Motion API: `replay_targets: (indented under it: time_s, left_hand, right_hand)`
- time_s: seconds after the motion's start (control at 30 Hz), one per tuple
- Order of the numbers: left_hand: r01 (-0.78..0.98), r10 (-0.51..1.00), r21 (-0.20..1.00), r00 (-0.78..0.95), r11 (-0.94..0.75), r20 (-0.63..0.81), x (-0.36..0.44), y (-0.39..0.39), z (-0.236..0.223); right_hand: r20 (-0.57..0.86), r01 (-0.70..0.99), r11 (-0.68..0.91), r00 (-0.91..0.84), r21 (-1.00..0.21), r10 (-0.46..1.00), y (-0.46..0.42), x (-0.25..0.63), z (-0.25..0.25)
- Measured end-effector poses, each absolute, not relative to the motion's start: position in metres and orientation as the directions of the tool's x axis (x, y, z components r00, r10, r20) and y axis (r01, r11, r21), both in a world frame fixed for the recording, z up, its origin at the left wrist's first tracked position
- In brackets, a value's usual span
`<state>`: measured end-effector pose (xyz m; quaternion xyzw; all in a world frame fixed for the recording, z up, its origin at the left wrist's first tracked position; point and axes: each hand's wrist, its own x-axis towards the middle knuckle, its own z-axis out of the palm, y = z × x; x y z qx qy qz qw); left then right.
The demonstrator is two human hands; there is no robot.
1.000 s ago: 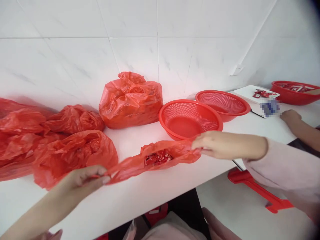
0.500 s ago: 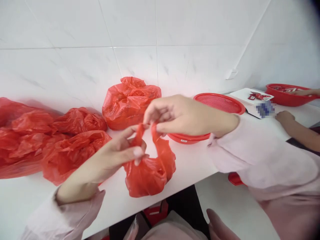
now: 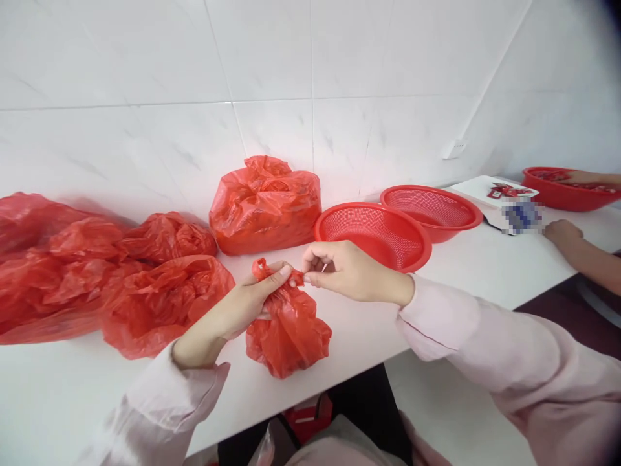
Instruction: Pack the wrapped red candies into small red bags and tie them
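Pinching a twisted end of a small red bag [image 3: 291,336], the person's right hand [image 3: 342,272] has its thumb and forefinger pressed together, the other fingers loosely curled. The left hand [image 3: 259,292] is clamped around the bag's gathered neck, thumb across the front. In the head view the two hands are close together at the bag's top; the bag sits at six o'clock from the middle, over the white table [image 3: 228,414] near its front edge.

From that bag, a bulky red bag [image 3: 264,217] stands at twelve o'clock, a slack red bag [image 3: 167,304] at nine, and two red baskets [image 3: 373,233] between one and two. Further out at two o'clock, a white device [image 3: 473,189] bears small red packets [image 3: 507,191], their print too small to read; its front patch [image 3: 522,215] is pixelated. Beside it rests a co-worker's hand [image 3: 563,233]
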<state>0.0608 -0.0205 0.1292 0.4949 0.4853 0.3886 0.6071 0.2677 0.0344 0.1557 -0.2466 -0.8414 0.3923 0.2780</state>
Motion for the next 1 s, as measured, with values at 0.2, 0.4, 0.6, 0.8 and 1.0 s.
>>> replay_targets:
  time_s: [0.2,0.4,0.6,0.8,1.0]
  left_hand:
    - [-0.011,0.947,0.979,0.256,0.201,-0.192,0.064,-0.021,0.134]
    - [0.052,0.953,0.986,0.255,0.157,-0.165,0.069,-0.021,0.138]
    - [0.091,0.935,0.996,0.354,0.006,-0.038,0.059,-0.018,0.14]
    - [0.326,0.889,0.932,0.457,-0.155,-0.012,0.063,-0.02,0.143]
    - [0.739,0.905,0.544,0.22,-0.398,0.364,0.067,-0.022,0.121]
  right_hand:
    - [0.394,0.191,0.657,-0.667,-0.73,0.632,0.026,0.269,0.151]
    - [0.435,0.146,0.661,-0.646,-0.736,0.627,0.025,0.259,0.139]
    - [0.506,0.082,0.791,-0.728,-0.607,0.463,-0.003,0.266,0.155]
    - [0.435,0.007,0.584,-0.66,-0.812,0.612,0.024,0.256,0.13]
    - [0.133,-0.02,0.183,-0.766,-0.983,0.629,0.035,0.241,0.097]
